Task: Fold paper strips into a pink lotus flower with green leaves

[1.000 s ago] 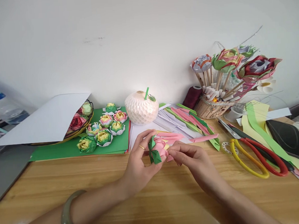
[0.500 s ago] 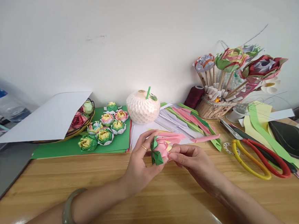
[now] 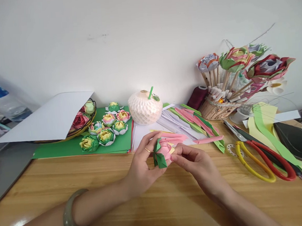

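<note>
A folded paper flower (image 3: 163, 153), pink with green outer petals and a yellow centre, is held sideways above the table's wooden top. My left hand (image 3: 144, 165) grips it from the left, fingers over the top and thumb below. At its right side, my right hand (image 3: 193, 160) pinches a pink petal between thumb and fingertips. Beyond the hands lie pink paper strips (image 3: 176, 137). Several finished paper flowers (image 3: 106, 137) in green, yellow, pink and white sit on green sheets (image 3: 65, 150) to the left.
Scissors (image 3: 259, 160) with yellow and red handles lie at the right, near a black phone (image 3: 297, 143). Behind are a white round ornament (image 3: 145, 108) and a basket (image 3: 214, 108) of paper flowers. At the left, white paper (image 3: 46, 117) covers part of another basket; a bottle (image 3: 3, 100) leans there.
The view has shifted slightly. My right fingertips have moved a little at the flower's right edge, and both hands still hold it.
</note>
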`<state>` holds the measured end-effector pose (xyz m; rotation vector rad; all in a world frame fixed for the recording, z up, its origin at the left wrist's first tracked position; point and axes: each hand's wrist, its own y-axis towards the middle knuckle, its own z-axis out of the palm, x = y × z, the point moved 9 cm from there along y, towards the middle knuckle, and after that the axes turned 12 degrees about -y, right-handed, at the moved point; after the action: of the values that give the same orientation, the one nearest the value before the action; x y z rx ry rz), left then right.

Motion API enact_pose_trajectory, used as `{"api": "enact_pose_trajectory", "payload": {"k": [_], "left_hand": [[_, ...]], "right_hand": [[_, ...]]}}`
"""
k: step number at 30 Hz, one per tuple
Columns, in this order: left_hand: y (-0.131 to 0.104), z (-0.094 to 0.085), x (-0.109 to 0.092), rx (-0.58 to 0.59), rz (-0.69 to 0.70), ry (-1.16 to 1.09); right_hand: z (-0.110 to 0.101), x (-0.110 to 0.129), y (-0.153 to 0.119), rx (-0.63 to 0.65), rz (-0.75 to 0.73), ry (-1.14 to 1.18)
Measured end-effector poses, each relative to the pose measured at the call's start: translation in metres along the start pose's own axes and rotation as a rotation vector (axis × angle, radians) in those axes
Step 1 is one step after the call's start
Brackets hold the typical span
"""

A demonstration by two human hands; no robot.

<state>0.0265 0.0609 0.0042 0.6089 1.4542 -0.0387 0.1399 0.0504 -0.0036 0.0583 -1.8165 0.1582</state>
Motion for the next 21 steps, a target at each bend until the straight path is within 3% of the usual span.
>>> {"api": "enact_pose_trajectory", "payload": {"k": [9, 21], "left_hand": [[0.0, 0.001, -0.003, 0.01, 0.065, 0.07], [0.001, 0.001, -0.018, 0.009, 0.2, 0.172]], "right_hand": [[-0.002, 0.0, -0.002, -0.007, -0.07, 0.024], [-0.008, 0.008, -0.004, -0.077, -0.091, -0.199]]}}
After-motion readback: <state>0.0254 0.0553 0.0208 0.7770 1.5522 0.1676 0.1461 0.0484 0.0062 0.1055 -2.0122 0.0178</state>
